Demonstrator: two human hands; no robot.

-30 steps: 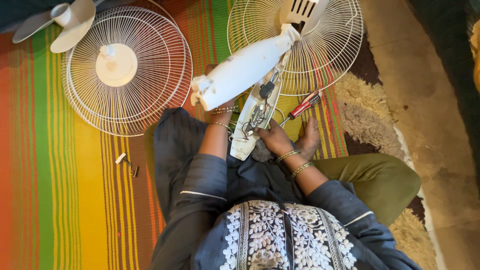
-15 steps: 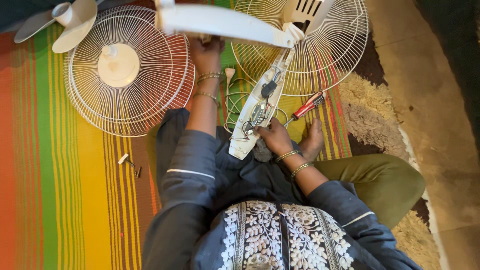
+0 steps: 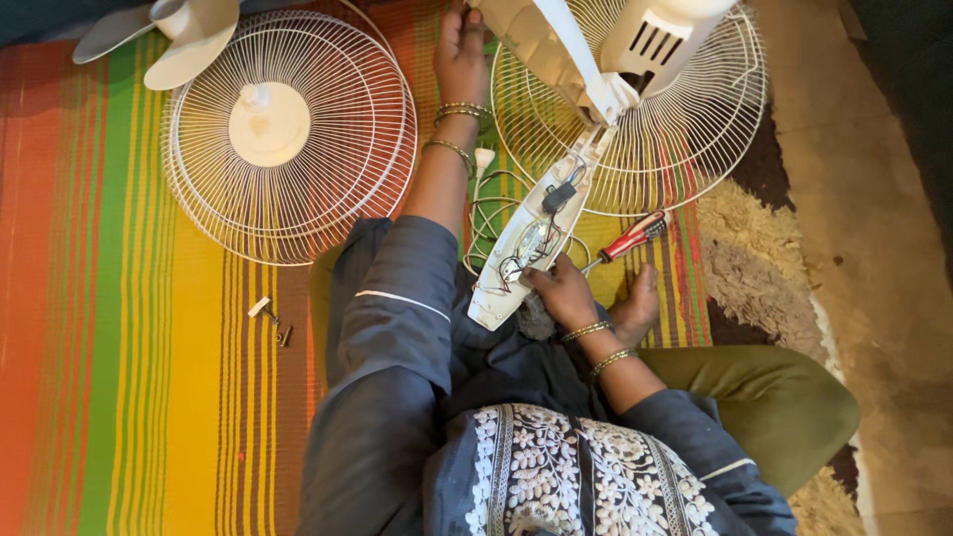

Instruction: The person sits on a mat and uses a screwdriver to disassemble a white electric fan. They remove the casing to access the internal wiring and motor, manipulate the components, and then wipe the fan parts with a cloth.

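Floor mat (image 3: 129,397): striped in orange, green, yellow and red, covering the floor under everything; a shaggy cream rug (image 3: 754,258) lies along its right edge
Person: seated on the mat, seen from above, dark blue sleeves, white embroidered front, olive green trouser leg out to the right
Rear fan guard (image 3: 695,149): round white wire cage, flat on the mat at top right
Front fan guard (image 3: 288,139): round white wire cage with a cream centre disc, flat at top left; white fan blades (image 3: 169,40) just above it
Fan body (image 3: 536,238): long white housing, opened, wires and parts showing, running from the lap up to the motor head over the rear guard
Cover panel (image 3: 536,45): white, lifted at the top edge
Left hand (image 3: 462,55): stretched forward, grip closed on the cover panel
Right hand (image 3: 566,293): grip resting on the lower fan body; fingers' closure cannot be told
Screwdriver (image 3: 630,236): red handle, on the mat just right of the fan body
Small metal parts (image 3: 270,320): loose on the mat, left of the knee
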